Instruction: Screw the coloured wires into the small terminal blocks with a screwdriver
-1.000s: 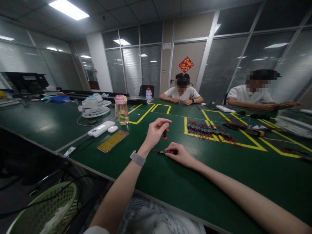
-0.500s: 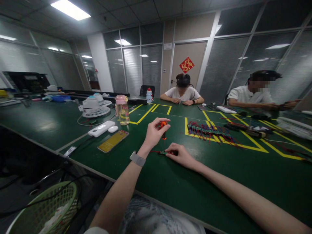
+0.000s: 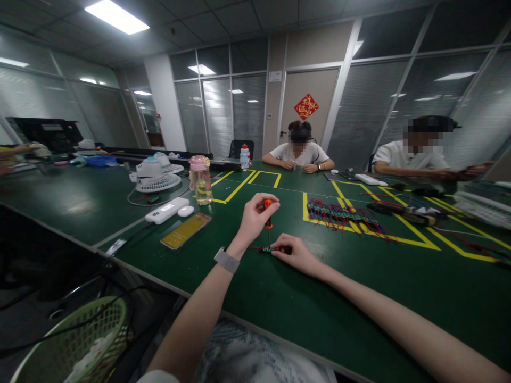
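My left hand (image 3: 255,215) is closed round the orange and black handle of a screwdriver (image 3: 269,218). The screwdriver stands upright, and its thin shaft reaches down to a small green circuit board (image 3: 266,249) on the table. A red wire runs out from the board's left side. At the board's right end, my right hand (image 3: 294,252) pinches it between thumb and fingers, resting low on the tabletop. The fingertips hide that end of the board.
Right of my hands lies a row of several wired circuit boards (image 3: 343,213) over yellow tape. A phone (image 3: 186,231), a white power strip (image 3: 166,210), a pink-lided bottle (image 3: 200,181) and a white fan (image 3: 157,175) are on the left. Two people sit across the green table (image 3: 247,298).
My left fingers have curled slightly round the screwdriver handle; its tip stays at the board. My right hand keeps its place. An arm has appeared at the far left edge.
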A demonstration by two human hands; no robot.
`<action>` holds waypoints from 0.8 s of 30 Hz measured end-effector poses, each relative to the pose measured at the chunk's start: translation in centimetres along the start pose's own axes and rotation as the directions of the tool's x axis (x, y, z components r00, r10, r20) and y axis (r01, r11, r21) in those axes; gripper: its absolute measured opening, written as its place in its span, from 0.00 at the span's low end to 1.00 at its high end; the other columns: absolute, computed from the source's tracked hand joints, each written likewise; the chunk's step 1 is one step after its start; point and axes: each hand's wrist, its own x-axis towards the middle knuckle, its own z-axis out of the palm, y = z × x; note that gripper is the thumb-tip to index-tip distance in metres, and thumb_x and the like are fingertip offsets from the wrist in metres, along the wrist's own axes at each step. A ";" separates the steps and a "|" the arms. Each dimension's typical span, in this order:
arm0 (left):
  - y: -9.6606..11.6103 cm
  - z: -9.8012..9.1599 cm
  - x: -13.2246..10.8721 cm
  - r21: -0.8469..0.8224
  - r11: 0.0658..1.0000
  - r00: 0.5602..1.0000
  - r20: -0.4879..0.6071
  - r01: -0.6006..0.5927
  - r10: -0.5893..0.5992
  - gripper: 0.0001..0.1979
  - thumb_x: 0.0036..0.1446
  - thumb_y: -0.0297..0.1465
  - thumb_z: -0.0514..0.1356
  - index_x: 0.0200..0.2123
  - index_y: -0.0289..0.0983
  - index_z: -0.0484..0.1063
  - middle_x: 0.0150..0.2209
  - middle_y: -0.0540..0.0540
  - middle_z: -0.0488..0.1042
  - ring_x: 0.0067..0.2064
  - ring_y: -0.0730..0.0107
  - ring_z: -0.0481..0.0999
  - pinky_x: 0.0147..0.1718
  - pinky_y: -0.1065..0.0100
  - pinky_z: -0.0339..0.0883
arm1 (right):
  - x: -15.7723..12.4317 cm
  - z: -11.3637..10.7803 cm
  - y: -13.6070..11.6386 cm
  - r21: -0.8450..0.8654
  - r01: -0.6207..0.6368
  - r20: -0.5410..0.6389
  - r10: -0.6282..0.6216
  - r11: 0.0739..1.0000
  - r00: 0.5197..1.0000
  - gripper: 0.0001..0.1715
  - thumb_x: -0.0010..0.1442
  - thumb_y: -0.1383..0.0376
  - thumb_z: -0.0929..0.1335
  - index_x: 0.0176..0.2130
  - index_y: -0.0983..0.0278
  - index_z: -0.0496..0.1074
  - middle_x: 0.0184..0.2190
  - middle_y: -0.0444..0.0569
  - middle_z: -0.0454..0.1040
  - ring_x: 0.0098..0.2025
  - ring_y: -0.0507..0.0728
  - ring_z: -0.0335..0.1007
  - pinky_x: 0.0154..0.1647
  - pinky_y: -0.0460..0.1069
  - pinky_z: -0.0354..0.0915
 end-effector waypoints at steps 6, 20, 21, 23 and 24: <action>0.0 0.0 0.2 -0.146 0.987 0.995 0.074 0.071 -0.061 0.15 0.61 0.33 0.51 0.44 0.36 0.73 0.47 0.41 0.71 0.44 0.66 0.74 0.40 0.67 0.71 | 0.0 0.0 0.2 0.007 0.009 0.000 -0.009 1.000 1.000 0.09 0.55 0.66 0.68 0.37 0.66 0.77 0.30 0.48 0.69 0.30 0.51 0.65 0.31 0.46 0.62; -0.1 0.2 0.0 -0.153 0.982 0.994 0.017 0.111 -0.110 0.14 0.55 0.35 0.59 0.43 0.36 0.74 0.33 0.47 0.74 0.31 0.75 0.74 0.29 0.74 0.71 | 0.0 0.0 0.2 0.003 0.011 0.000 -0.011 1.000 1.000 0.10 0.56 0.64 0.68 0.36 0.65 0.77 0.31 0.48 0.69 0.30 0.51 0.65 0.31 0.46 0.62; -0.1 0.2 0.0 -0.154 0.982 0.994 0.014 0.113 -0.112 0.14 0.55 0.35 0.59 0.43 0.36 0.74 0.34 0.47 0.74 0.31 0.75 0.74 0.29 0.74 0.71 | 0.0 0.0 0.2 0.004 0.011 0.000 -0.011 1.000 1.000 0.10 0.56 0.64 0.68 0.37 0.65 0.77 0.31 0.48 0.70 0.30 0.51 0.65 0.31 0.46 0.62; -0.1 0.1 0.0 -0.153 0.982 0.993 0.010 0.115 -0.115 0.14 0.55 0.35 0.59 0.43 0.36 0.74 0.34 0.47 0.74 0.31 0.75 0.74 0.29 0.74 0.71 | -0.1 0.0 0.2 0.004 0.011 -0.002 -0.011 1.000 1.000 0.10 0.56 0.64 0.68 0.37 0.65 0.77 0.31 0.48 0.70 0.30 0.52 0.65 0.31 0.47 0.62; 0.0 0.1 0.0 -0.152 0.982 0.993 0.010 0.116 -0.116 0.14 0.55 0.35 0.59 0.43 0.35 0.74 0.34 0.47 0.74 0.31 0.75 0.74 0.29 0.74 0.71 | -0.1 0.0 0.2 0.003 0.009 -0.004 -0.009 1.000 1.000 0.10 0.56 0.64 0.68 0.37 0.66 0.77 0.31 0.48 0.70 0.30 0.52 0.65 0.31 0.47 0.62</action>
